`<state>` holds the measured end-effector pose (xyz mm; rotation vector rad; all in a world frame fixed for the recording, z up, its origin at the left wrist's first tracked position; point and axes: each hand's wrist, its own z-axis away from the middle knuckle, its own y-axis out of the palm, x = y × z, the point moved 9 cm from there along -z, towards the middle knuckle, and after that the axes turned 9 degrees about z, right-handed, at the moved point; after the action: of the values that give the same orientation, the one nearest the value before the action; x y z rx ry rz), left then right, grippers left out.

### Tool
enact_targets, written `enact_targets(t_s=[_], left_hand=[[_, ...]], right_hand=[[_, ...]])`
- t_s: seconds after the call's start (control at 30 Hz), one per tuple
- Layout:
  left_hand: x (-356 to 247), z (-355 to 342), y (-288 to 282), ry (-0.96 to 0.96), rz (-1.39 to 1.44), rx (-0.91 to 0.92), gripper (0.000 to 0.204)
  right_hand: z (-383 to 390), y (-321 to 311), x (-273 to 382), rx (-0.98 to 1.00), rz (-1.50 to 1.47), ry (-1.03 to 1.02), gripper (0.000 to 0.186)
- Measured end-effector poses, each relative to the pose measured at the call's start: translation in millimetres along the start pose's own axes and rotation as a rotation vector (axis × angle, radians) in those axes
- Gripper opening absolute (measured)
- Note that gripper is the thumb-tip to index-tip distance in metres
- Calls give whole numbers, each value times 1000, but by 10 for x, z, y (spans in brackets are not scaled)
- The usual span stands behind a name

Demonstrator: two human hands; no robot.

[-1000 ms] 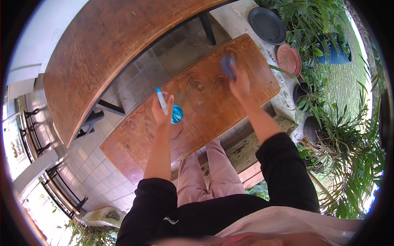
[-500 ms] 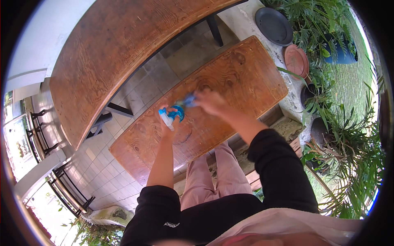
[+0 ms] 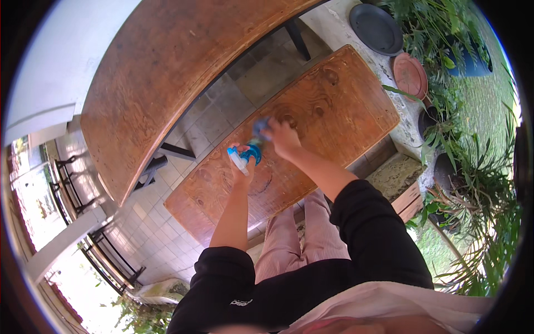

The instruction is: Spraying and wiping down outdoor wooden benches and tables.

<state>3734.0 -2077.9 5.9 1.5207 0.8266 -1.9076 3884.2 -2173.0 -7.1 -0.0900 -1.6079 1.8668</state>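
Over the low wooden bench in front of me, my left hand (image 3: pixel 242 171) is closed around what looks like a spray bottle (image 3: pixel 254 153). It has a white and light-blue top and a translucent blue body, and my fingers partly cover it. My right hand (image 3: pixel 283 138) is just to the right, its fingers bent round a blue thing (image 3: pixel 260 127) smeared by motion, perhaps a cloth. This blue thing is at the far end of the bottle; whether the two touch, I cannot tell.
The wooden bench (image 3: pixel 345 106) slants across the view. A larger wooden table (image 3: pixel 144 83) stands beyond it on dark legs. On the stone ledge at right lie a black dish (image 3: pixel 376 29) and a terracotta saucer (image 3: pixel 410 76), with leafy plants (image 3: pixel 467 183) beside them.
My right hand and the blue thing have come nearer to my left hand, with the blue thing moving slightly away from me. The whole view has shifted a little; both hands keep their holds.
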Motion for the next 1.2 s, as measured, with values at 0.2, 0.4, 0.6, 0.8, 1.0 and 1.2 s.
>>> enact_targets(t_s=[0.2, 0.4, 0.6, 0.8, 1.0, 1.2], left_hand=[[14, 3, -219, 23, 28, 25, 61], [35, -16, -89, 78, -43, 9, 61], [-10, -20, -51, 11, 31, -41, 60], [75, 66, -211, 66, 11, -92, 64], [43, 90, -107, -20, 41, -160, 61], [-69, 148, -93, -1, 46, -146, 60]], right_hand=[[347, -637, -1154, -74, 4, 140, 40], [1383, -841, -2637, -372, 37, 949, 53], [1672, 281, -645, 32, 48, 268, 51], [2000, 240, -303, 153, 96, -555, 42], [1949, 93, -670, -57, 87, 106, 50], [1973, 624, 609, 94, -101, 138, 43]])
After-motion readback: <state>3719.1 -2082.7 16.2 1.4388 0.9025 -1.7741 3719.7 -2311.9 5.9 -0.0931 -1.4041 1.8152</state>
